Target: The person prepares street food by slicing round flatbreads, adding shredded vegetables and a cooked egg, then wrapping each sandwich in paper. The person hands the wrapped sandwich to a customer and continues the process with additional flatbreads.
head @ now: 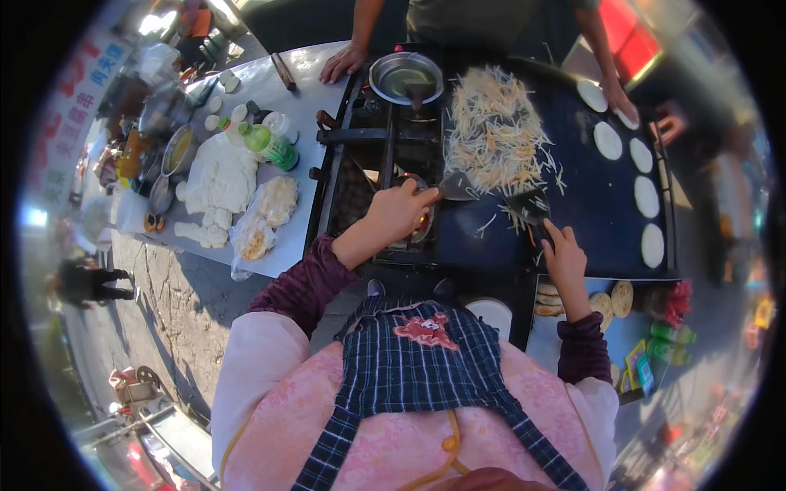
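Observation:
My left hand (pixel 399 210) is closed around the handle of a metal spatula (pixel 458 186), whose blade lies at the near left edge of a heap of shredded vegetables (pixel 496 132) on a dark flat griddle (pixel 589 208). The handle of a second spatula (pixel 528 206) is in my right hand (pixel 562 248); its blade is at the heap's near right edge, with a few shreds on and around it. Several pale flatbread rounds (pixel 646 196) lie along the griddle's right side. Across from me, another person's hand (pixel 621 105) touches a round at the far right.
A metal bowl of liquid (pixel 405 78) stands beyond the burner frame. On the steel table (pixel 288 233) at left are dough (pixel 220 175), a green bottle (pixel 268 146) and bagged food (pixel 276 201). The co-worker's other hand (pixel 342 62) rests there. Browned flatbreads (pixel 621 299) lie below right.

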A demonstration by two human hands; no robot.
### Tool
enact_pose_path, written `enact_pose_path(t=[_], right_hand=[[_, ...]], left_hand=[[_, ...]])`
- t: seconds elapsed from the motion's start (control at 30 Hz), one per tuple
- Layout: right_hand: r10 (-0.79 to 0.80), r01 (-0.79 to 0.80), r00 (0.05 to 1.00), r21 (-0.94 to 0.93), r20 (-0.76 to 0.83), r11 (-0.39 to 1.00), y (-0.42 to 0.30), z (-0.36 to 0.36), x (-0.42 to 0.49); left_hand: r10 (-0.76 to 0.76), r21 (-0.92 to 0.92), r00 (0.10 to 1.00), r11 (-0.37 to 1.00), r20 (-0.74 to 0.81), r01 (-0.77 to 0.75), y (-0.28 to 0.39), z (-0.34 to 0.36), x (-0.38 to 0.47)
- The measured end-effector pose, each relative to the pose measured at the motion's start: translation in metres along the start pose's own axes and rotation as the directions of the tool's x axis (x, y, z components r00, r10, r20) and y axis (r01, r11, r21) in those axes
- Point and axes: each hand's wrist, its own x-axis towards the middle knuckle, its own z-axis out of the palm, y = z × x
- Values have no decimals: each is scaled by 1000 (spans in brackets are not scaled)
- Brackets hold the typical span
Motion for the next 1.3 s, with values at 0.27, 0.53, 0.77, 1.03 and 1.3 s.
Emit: enact_pose_path(t=[0.27, 0.53, 0.77, 1.03, 1.3], right_hand=[[-297, 213, 935, -361, -195, 908, -80, -41, 14], [287, -289, 957, -70, -34, 955, -23, -56, -81], [204, -199, 966, 42, -160, 979, -73, -20, -36], [114, 10, 898, 280, -425, 960, -191, 43, -75], [234, -66, 823, 323, -517, 944, -179, 51, -108]], left_hand=[[528, 49, 831, 848, -174, -528, 23, -43, 84], [104, -206, 993, 974, 55, -91, -40, -18, -27], [78, -322, 994, 945, 77, -49, -40, 0, -46], [-92, -410, 996, 909, -24, 74, -70, 63, -80], [20, -245, 999, 969, -30, -27, -69, 57, -72]])
